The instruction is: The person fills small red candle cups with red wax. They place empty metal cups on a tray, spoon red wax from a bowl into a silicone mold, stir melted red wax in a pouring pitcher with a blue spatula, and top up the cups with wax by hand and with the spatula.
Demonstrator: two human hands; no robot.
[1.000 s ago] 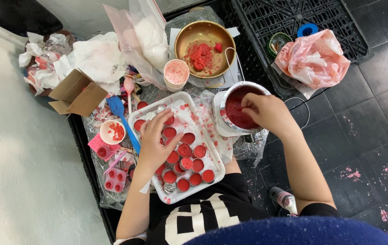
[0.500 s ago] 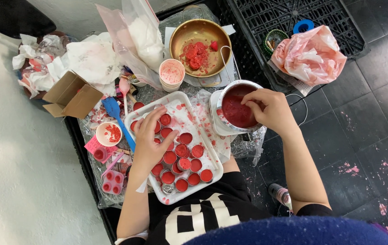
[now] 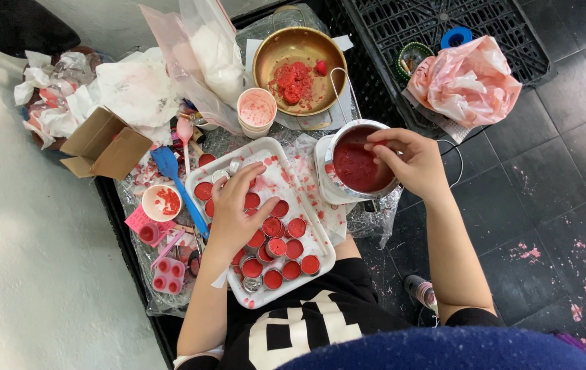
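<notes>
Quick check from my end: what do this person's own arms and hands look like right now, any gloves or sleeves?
No gloves: both the left hand and right hand are bare, and both forearms are uncovered. At each elbown a rolled or short sleeve edge shows, pale on the left and dark on the right. No rings, watch or bracelets are visible. The person wears a black top with large white markings.

Under the left hand [image 3: 234, 209] lies a white tray [image 3: 276, 161] smeared with red, holding small silver cups [image 3: 286, 248] filled with red. At the right hand's [image 3: 409, 161] fingertips, a silver pot [image 3: 358, 164] holds dark red paste. Beyond both hands sits a brass-gold bowl [image 3: 298, 68] with red lumps, and beside it a pale pink cup [image 3: 256, 111]. Left of the left hand lie a blue spatula [image 3: 173, 175] and pink moulds [image 3: 168, 275] with red spots. Beyond the right hand lies a pink-and-white bag [image 3: 467, 82] on a black crate [image 3: 409, 20]. The floor [image 3: 553, 205] has dark grey tiles speckled pink.
</notes>
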